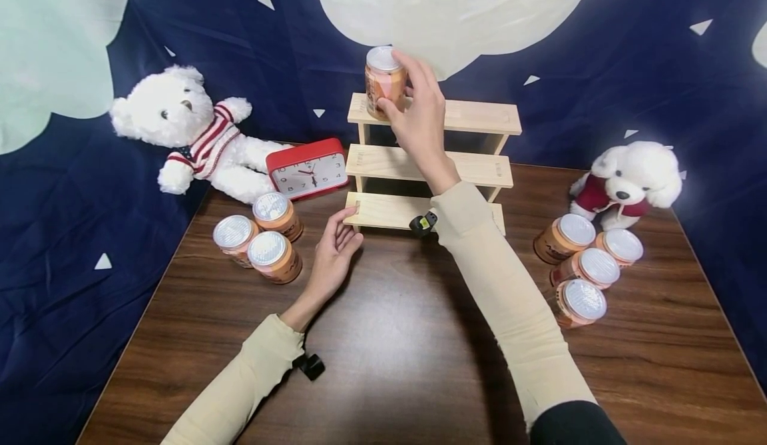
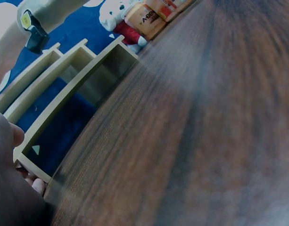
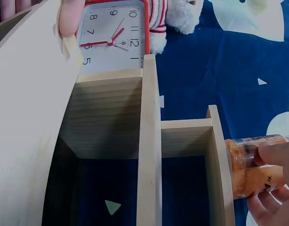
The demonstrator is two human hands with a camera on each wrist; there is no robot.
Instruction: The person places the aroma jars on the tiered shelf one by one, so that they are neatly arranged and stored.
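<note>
While right fingers (image 1: 416, 74) grip a can (image 1: 380, 80), loose left fingers (image 1: 341, 218) touch shelving (image 1: 386, 162) beside a clock (image 1: 309, 171)

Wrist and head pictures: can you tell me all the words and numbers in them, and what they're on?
"1", "2", "3", "4", "5", "7", "8", "9", "10", "11", "12": on the face of the red clock.
The clock's 6: hard to make out behind a red pointer.
Lettering on the can in the right hand: partly covered and too blurred to read.
Lettering on the other cans: too small or blurred to read.
</note>
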